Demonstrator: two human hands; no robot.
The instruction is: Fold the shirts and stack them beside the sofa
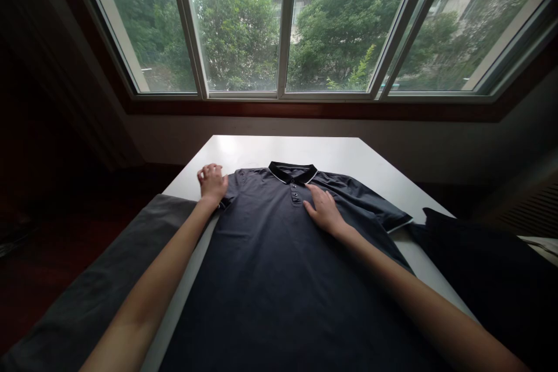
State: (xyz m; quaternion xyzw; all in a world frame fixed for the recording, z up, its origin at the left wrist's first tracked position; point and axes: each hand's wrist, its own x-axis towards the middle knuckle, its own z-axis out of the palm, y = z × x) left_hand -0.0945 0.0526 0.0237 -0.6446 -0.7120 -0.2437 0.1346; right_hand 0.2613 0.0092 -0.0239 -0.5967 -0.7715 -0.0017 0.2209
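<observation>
Dark polo shirt (261, 256), spread face-up

Daylight from window (283, 29); white tabletop (261, 149) bright, sides dark, edges stretched, soft.

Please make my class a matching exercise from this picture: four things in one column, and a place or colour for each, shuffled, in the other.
Things:
1. Collar
2. Left hand
3. Table
4. Right hand

Places or colours:
A. Plain white
B. Beside the buttons
C. Black, white-edged
D. At a sleeve

Pairs: 1-C, 2-D, 3-A, 4-B
</observation>
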